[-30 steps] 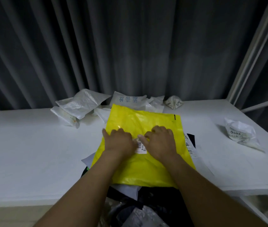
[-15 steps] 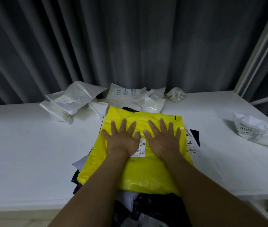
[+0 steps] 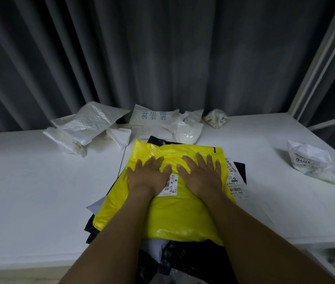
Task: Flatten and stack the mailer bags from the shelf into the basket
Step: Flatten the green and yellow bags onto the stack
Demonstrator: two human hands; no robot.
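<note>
We see both hands flat on the yellow mailer, palms down. Left hand: fingers straight, slightly spread, pressing the bag's upper left part, gripping nothing. Right hand: same, fingers straight and spread, pressing the upper right part, gripping nothing. The thumbs nearly meet over the white label, which shows between the two hands; the left hand covers part of it. Both forearms come in from the bottom edge across the bag's near half.

The yellow mailer lies on top of a pile at the front middle of the white shelf, its near edge reaching about to the shelf's front edge. Its far left corner is wrinkled and glossy. Under it we make out a black bag sticking out at the near side, a black corner at the far edge, and a white labelled bag poking out on the right. A pale corner shows at the pile's left.

At the back of the shelf, unflattened white mailers lie in a loose heap, one with blue print. A small crumpled bag lies just right of the heap. Another crumpled white bag sits well apart at the right. Grey curtain behind, white frame post at right.
</note>
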